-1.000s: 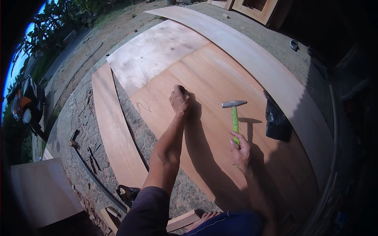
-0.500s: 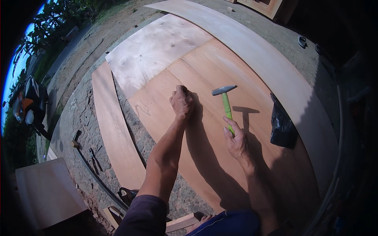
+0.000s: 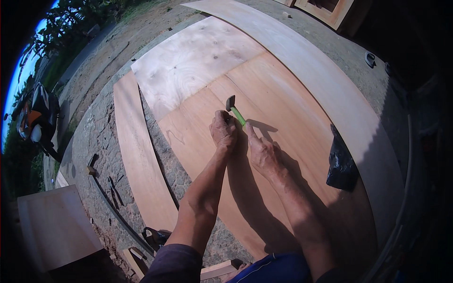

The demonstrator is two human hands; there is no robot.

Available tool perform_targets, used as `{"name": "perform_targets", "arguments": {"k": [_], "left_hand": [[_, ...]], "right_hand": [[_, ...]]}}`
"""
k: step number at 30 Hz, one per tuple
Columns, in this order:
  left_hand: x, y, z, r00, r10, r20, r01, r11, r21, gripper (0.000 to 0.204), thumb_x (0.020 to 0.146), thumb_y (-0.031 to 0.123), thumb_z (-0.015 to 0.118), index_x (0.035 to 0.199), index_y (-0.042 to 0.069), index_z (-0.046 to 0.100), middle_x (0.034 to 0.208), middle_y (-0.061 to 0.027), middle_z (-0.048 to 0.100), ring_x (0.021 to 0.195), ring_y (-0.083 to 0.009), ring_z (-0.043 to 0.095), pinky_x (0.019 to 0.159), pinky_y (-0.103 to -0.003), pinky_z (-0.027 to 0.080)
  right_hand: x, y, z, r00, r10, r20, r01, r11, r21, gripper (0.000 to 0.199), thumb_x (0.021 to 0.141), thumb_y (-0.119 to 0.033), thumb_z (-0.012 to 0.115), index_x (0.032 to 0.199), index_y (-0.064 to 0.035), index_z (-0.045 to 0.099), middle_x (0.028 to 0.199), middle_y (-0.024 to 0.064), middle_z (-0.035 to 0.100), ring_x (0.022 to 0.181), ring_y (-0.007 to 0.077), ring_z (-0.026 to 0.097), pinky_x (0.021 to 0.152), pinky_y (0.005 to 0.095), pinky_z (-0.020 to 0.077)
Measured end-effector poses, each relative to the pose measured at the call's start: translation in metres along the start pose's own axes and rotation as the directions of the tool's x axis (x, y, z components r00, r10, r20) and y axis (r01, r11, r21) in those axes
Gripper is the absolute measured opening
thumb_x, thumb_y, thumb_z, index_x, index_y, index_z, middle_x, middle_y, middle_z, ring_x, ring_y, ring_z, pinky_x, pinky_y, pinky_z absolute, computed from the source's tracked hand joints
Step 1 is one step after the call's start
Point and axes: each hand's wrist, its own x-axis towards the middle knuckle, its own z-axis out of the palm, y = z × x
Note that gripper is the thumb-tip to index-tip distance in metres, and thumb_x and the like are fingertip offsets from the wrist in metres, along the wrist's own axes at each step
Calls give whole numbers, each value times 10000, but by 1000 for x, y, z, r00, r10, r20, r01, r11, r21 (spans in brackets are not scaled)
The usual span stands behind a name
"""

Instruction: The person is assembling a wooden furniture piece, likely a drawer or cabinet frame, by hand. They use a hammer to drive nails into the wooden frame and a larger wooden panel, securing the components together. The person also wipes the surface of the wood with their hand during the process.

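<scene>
My right hand (image 3: 265, 155) is wrapped round the green handle of a hammer (image 3: 239, 114). Its dark metal head hangs just above and beyond the fingers of my left hand (image 3: 223, 131). Those fingers are pinched together close to a large brown plywood sheet (image 3: 278, 104); whatever sits between them is too small or hidden to make out. A paler grained panel (image 3: 188, 56) meets the brown wood along a straight seam beyond my hands.
A black plastic bag (image 3: 341, 165) rests at the right on the sheet. Long wooden strips flank it, one at left (image 3: 137, 151) and one at right (image 3: 325, 80). Pliers (image 3: 114, 191) lie on the rough ground. A motorcycle (image 3: 37, 115) stands far left; a wooden frame (image 3: 325, 12) is at top right.
My right hand has swung the hammer left and forward, bringing its head next to my left hand. My left hand stays pinched, and the view has shifted slightly.
</scene>
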Motion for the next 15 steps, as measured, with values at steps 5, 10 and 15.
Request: {"name": "perform_targets", "arguments": {"k": [5,10,15], "left_hand": [[-2,2,-1,989,-103,108,108,993,-47,234,840,123,696,1035,122,568,958,-76,691,941,-298,639,874,-417,436],[-2,3,-3,983,-130,133,137,990,-41,263,841,133,688,1072,101,566,977,-92,696,975,-319,631,879,-432,443],[-4,2,-5,999,-36,25,38,997,-64,476,858,154,660,1303,75,510,1120,-127,684,1106,-352,596,967,-442,441]], "right_hand": [[7,1,-11,999,6,46,-2,996,-85,603,942,-88,509,1527,-120,368,772,250,633,725,430,655,673,518,533],[1,-22,-31,997,47,62,-42,995,-90,617,943,-75,478,1541,-151,344,785,259,634,785,453,660,726,539,529],[6,-8,-23,992,69,101,-64,997,-54,632,930,-58,493,1539,-123,339,795,267,630,780,447,660,706,543,523]]}}
